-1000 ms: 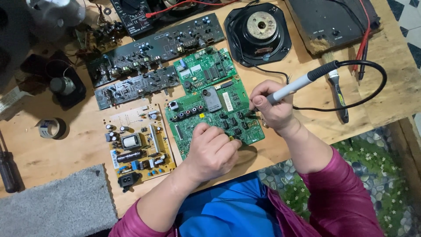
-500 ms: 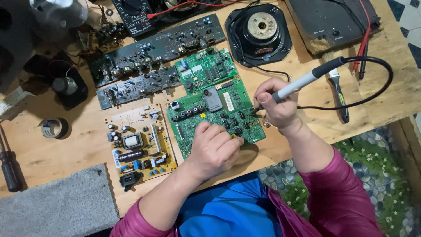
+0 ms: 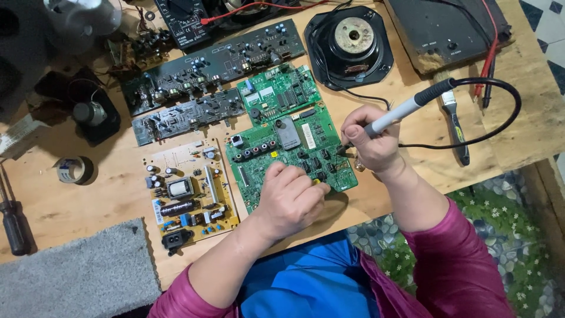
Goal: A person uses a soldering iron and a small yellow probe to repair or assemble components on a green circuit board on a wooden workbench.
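On the wooden bench (image 3: 82,194), near its front edge, the right hand (image 3: 372,141) is closed in a pen grip round a soldering iron (image 3: 400,112), pale handle running up and right to a black collar and a looping black cord; the tip meets the right edge of a green circuit board (image 3: 294,150). The left hand (image 3: 291,197) lies knuckles-up on the near part of that board, fingers curled and bunched, pressing it flat; whether it pinches anything beneath I cannot tell. To my eye the step in hand is working 1 joint at the board's right margin, and the next move calls for a steady tip, kept on that single spot, with the board held from sliding. That board sits mid-bench, tilted slightly, crowded with black chips, a grey metal can and a row of round sockets. Beyond it, farther off, lies a smaller green board (image 3: 279,91); to the left, a tan power board (image 3: 188,191) with a coil and capacitors. 2 long dark boards (image 3: 212,62) stretch across the far left. A black speaker (image 3: 352,44) rests far centre, a roll of tape (image 3: 72,169) at the left, a grey mat (image 3: 70,274) near left, and a screwdriver (image 3: 454,126) just right of the iron's cord.
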